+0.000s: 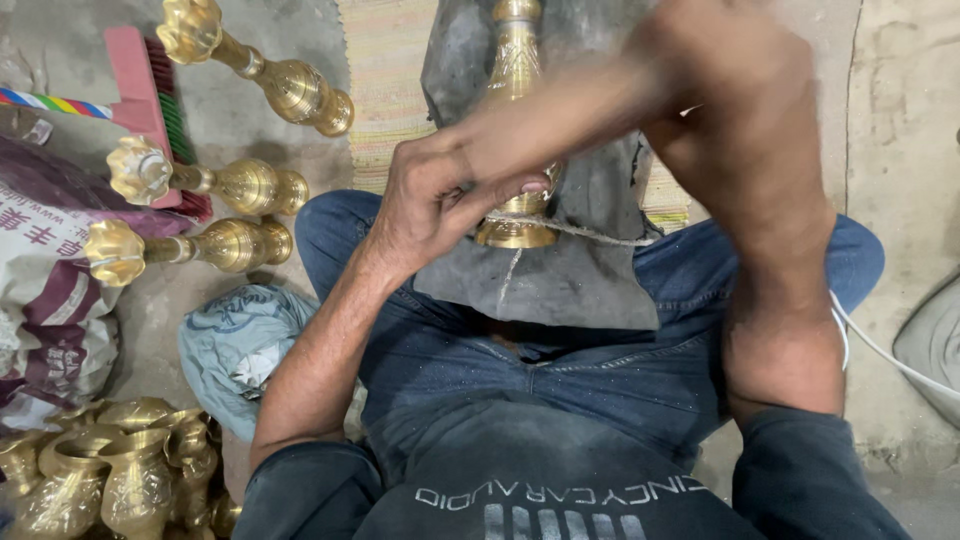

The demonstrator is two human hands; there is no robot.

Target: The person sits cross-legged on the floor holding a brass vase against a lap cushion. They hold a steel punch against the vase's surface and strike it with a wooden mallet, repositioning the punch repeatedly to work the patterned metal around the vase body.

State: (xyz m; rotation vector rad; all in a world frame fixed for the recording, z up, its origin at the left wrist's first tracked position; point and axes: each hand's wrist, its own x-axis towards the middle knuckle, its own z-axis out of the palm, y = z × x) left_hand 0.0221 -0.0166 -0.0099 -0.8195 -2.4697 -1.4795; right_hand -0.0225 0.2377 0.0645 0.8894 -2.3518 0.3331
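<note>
Brass stand lying on dark cloth across the lap, left hand gripping its base, right hand blurring across, grip unclear, three brass stands lying far left.

Lamp stand on my lap, more pieces at frame left.

The lamp stand lies on a cloth at centre; three stands lie upper left, pots lower left, a bag between them.
</note>
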